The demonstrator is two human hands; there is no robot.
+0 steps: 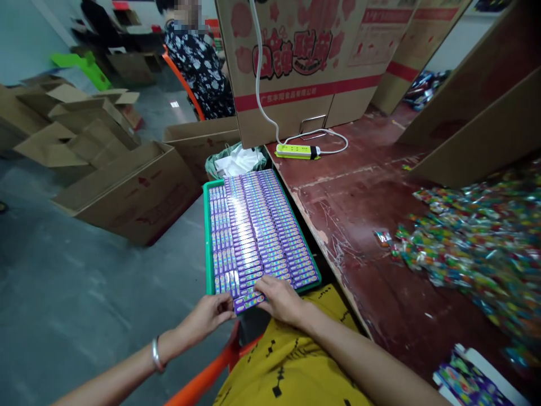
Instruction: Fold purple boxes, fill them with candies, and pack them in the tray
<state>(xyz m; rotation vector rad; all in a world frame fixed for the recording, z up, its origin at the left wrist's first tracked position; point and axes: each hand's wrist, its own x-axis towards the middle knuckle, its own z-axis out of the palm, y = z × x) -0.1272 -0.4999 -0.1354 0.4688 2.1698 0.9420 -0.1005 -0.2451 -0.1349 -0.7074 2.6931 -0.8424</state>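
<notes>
A green tray point(208, 242) beside the table holds rows of small purple boxes point(253, 225) packed closely. At its near edge, my left hand point(213, 312) pinches the left end of a purple box point(248, 301). The fingers of my right hand point(279, 299) close on the right end of that same box. A silver bangle point(157, 355) is around my left wrist. My lap, in yellow patterned cloth point(287, 361), lies just below the tray.
Many wrapped candies point(473, 242) are heaped on the red table point(350, 208). A power strip point(298, 151) lies near a large carton point(296, 67). Open cartons point(135, 192) stand on the left floor. A seated person point(198, 73) is beyond. A printed box point(473, 378) sits lower right.
</notes>
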